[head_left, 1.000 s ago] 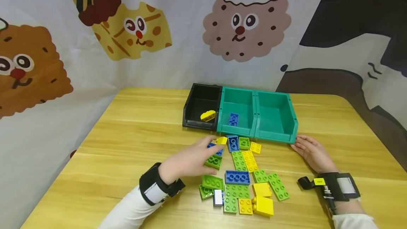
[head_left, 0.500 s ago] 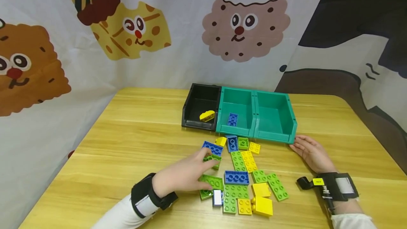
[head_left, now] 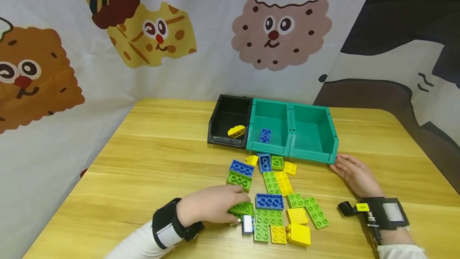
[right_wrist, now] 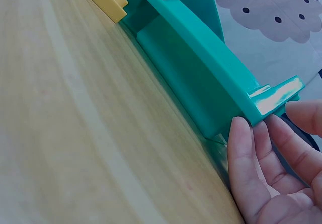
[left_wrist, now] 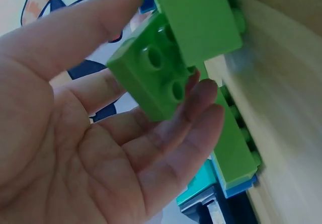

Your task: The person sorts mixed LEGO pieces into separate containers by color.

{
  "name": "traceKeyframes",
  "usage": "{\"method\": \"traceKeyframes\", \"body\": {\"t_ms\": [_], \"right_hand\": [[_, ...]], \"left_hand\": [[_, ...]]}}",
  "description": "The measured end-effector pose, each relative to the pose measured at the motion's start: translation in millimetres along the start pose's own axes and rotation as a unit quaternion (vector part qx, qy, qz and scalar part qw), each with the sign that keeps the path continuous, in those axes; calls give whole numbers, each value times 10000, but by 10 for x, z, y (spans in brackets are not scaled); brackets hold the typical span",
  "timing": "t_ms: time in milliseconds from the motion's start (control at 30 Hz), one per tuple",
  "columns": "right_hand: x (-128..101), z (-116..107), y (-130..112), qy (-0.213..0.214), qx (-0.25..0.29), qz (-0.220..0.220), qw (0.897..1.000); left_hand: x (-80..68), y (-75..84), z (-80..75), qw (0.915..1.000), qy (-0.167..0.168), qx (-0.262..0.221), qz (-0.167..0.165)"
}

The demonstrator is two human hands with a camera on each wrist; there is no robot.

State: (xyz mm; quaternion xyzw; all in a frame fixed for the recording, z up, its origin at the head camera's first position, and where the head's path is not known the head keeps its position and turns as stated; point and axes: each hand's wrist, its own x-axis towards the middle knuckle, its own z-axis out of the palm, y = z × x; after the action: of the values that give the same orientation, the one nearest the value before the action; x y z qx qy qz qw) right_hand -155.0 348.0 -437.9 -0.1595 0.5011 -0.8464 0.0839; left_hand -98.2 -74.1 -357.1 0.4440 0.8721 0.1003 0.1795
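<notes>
My left hand (head_left: 215, 205) is low over the near-left bricks, its fingers curled round a green brick (head_left: 243, 208). In the left wrist view this green brick (left_wrist: 151, 65) is tilted, studs showing, between thumb and fingers, against another green brick (left_wrist: 201, 22). A blue brick with a white face (head_left: 247, 224) sits close to the fingertips. My right hand (head_left: 357, 175) rests on the table, its relaxed fingertips touching the front right corner of the right green bin (head_left: 313, 156). The right wrist view shows those fingers (right_wrist: 239, 148) at the bin corner.
Left of the right bin are a middle green bin (head_left: 269, 147) holding a blue brick (head_left: 265, 136), and a black bin (head_left: 227, 141) holding a yellow brick (head_left: 236, 131). Several green, yellow and blue bricks lie before the bins. A printed cloth (head_left: 215, 71) hangs behind the table.
My left hand has moved from the upper-left bricks toward me, down to the green bricks, and its fingers have curled in. My right hand stays at the bin corner.
</notes>
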Motion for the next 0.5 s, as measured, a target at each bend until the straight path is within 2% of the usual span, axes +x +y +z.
{"method": "traceKeyframes", "body": {"t_ms": [333, 500], "right_hand": [[2, 21, -3, 159, -314, 94, 9993], [2, 15, -2, 194, -309, 94, 9993]], "left_hand": [[38, 7, 49, 9998, -126, -77, -135], [52, 3, 50, 9999, 0, -71, -125]]}}
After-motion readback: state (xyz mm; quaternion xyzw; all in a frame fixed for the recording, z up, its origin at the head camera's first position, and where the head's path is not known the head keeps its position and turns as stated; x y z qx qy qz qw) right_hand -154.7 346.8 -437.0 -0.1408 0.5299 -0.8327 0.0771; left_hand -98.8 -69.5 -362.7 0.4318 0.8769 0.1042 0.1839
